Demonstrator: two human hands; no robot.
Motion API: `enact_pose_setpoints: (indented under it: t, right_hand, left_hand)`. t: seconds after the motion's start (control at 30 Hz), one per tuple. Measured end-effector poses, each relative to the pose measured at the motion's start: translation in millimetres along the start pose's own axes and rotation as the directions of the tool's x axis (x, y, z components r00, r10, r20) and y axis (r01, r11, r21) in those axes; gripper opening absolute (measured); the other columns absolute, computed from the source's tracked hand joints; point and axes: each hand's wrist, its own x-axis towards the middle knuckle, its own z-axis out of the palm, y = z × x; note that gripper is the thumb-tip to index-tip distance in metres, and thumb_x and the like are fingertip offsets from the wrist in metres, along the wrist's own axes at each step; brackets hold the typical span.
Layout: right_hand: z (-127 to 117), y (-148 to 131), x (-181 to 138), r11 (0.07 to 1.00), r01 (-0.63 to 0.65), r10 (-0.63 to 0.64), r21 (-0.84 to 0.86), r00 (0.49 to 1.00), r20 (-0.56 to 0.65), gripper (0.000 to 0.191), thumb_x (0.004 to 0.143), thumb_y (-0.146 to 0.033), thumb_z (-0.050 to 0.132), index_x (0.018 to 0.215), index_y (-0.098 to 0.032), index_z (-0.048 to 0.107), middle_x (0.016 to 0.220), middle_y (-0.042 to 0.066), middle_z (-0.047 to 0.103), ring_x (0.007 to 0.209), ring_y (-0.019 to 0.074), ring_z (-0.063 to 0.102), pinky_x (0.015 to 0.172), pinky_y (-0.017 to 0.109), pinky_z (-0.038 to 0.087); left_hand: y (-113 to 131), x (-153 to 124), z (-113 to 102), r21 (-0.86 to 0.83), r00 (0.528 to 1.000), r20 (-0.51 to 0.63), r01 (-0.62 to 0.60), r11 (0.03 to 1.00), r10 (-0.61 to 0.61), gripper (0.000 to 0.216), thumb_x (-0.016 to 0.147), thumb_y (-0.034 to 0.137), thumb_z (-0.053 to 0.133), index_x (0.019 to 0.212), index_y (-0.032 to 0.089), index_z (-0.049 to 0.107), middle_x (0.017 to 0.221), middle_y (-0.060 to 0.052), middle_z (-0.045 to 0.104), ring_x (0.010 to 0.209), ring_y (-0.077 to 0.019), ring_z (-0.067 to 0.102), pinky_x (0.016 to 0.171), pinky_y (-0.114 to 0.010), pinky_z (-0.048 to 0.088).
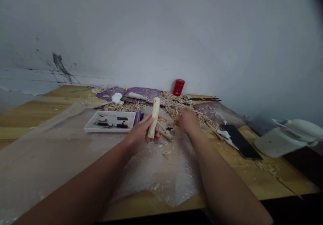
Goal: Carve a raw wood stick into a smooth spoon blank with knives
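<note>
one wooden stick point(154, 118) is leaning in the left hand point(139, 131), whose fingers are holding it above the middle of the surface point(143, 204). to its right, the right hand point(188, 120) is hovering by the wood shavings point(173, 112); whether it is gripping anything, i cannot tell. a white tray point(106, 130) is lying left of the stick.

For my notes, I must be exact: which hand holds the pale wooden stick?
The left hand: it grips the wooden stick, while the right hand is apart, by wood shavings.

Pale wood stick point(155, 115) – approx. upright, top tilted slightly R – in L fingers point(147, 122).
</note>
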Motion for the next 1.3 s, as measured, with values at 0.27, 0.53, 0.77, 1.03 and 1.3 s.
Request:
enact_pose_setpoints:
  t: [0.27, 0.53, 0.77, 1.03, 1.3]
  right_hand:
    - [0, -55, -29, 0.374, -0.019, -0.151, 0.927, 0.985, 0.081, 0.043, 0.074, -0.033, 0.051, 0.116, -0.028, 0.043, 0.085, 0.0, 0.058, 0.07, 0.0125, 0.054, 0.063, 0.028, 0.043]
    - [3, -56, -30, 0.076, -0.25, -0.06, 0.965, 0.965, 0.255, 0.03, 0.071, -0.029, 0.053, 0.101, -0.024, 0.049, 0.07, -0.002, 0.06, 0.055, 0.011, 0.053, 0.05, 0.024, 0.041]
    - [7, -51, -28, -0.043, -0.278, -0.047, 0.96, 0.96, 0.276, 0.026, 0.071, -0.028, 0.053, 0.097, -0.023, 0.051, 0.078, 0.001, 0.064, 0.067, 0.0129, 0.057, 0.059, 0.025, 0.043]
    - [10, -52, -29, 0.006, -0.297, -0.032, 0.955, 0.954, 0.297, 0.019, 0.071, -0.033, 0.055, 0.087, -0.022, 0.053, 0.075, 0.0, 0.064, 0.063, 0.0119, 0.057, 0.058, 0.025, 0.044]
    - [12, -54, -29, -0.002, -0.345, 0.005, 0.938, 0.938, 0.345, 0.018, 0.069, -0.032, 0.057, 0.081, -0.02, 0.052, 0.069, -0.001, 0.063, 0.055, 0.0101, 0.055, 0.055, 0.024, 0.043]
  left_hand:
    - [-11, 2, 0, 0.056, 0.991, 0.13, 0.022, 0.998, -0.029, 0.026, 0.08, 0.032, 0.044, 0.1, 0.016, 0.045, 0.062, -0.001, 0.054, 0.054, -0.0101, 0.053, 0.055, -0.024, 0.042]
    - [-10, -3, -1, 0.156, 0.965, 0.194, 0.147, 0.977, -0.176, 0.032, 0.08, 0.04, 0.04, 0.099, 0.014, 0.045, 0.063, -0.005, 0.06, 0.05, -0.012, 0.055, 0.049, -0.024, 0.043]
    - [-12, -4, -3, 0.123, 0.954, 0.226, 0.173, 0.977, -0.197, 0.029, 0.081, 0.038, 0.039, 0.089, 0.012, 0.05, 0.061, -0.006, 0.06, 0.048, -0.0099, 0.055, 0.048, -0.022, 0.042]
    - [-14, -4, -1, 0.137, 0.969, 0.183, 0.144, 0.98, -0.168, 0.024, 0.081, 0.038, 0.04, 0.078, 0.015, 0.047, 0.051, -0.001, 0.057, 0.037, -0.0073, 0.049, 0.046, -0.022, 0.042]
    - [-16, -5, 0, 0.154, 0.972, 0.163, 0.142, 0.978, -0.167, 0.032, 0.08, 0.043, 0.038, 0.071, 0.014, 0.047, 0.044, 0.002, 0.053, 0.032, -0.0049, 0.042, 0.046, -0.023, 0.043]
